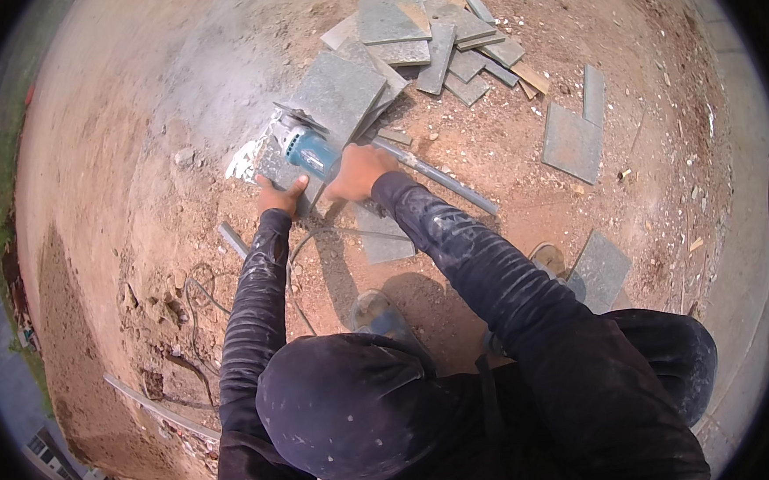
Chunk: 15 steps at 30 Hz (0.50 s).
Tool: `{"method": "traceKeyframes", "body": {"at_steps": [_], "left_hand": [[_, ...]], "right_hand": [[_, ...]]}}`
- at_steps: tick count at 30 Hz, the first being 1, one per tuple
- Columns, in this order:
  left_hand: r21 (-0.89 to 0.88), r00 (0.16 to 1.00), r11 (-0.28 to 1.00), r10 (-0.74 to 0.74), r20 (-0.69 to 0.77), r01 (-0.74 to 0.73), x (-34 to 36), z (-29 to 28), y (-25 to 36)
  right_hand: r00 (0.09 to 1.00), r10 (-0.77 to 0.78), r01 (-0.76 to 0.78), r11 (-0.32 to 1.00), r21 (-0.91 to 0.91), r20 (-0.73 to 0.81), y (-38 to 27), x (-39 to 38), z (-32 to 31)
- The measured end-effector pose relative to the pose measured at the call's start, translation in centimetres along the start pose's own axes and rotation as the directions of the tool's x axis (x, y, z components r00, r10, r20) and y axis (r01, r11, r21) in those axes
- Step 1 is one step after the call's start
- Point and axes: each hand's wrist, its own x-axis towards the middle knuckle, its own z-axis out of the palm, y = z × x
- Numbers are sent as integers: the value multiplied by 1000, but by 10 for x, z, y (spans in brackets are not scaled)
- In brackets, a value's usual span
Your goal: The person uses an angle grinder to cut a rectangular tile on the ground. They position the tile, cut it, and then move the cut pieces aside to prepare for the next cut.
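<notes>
My right hand point(363, 171) is wrapped round the rear of a teal angle grinder point(310, 153). The grinder's metal head and disc meet a grey stone tile point(276, 162), and whitish dust lies by its left end. With my left hand point(280, 196) I grip the near edge of that same tile, thumb toward the grinder and fingers at the left side, partly hidden. A larger grey tile point(340, 89) lies just beyond the disc. Both sleeves are dark and dusty.
Several stacked tiles and offcuts point(393, 19) lie at the far side. A square tile point(570, 143) is at the right, another tile point(601, 271) by my knee. A grey bar point(443, 182) lies right of the grinder. A cable point(193, 313) loops over the dirt at left.
</notes>
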Motion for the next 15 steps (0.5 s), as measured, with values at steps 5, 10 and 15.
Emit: {"method": "traceKeyframes", "body": {"at_steps": [5, 10, 15], "left_hand": [[-74, 986, 988, -130, 104, 138, -19, -8, 31], [-76, 991, 991, -108, 74, 113, -8, -5, 14], [-96, 990, 989, -105, 91, 113, -5, 1, 12]], "right_hand": [[1000, 9, -9, 1000, 19, 27, 9, -5, -4], [1000, 1, -1, 1000, 9, -7, 5, -8, -2], [1000, 18, -18, 1000, -3, -4, 10, -6, 1]]}}
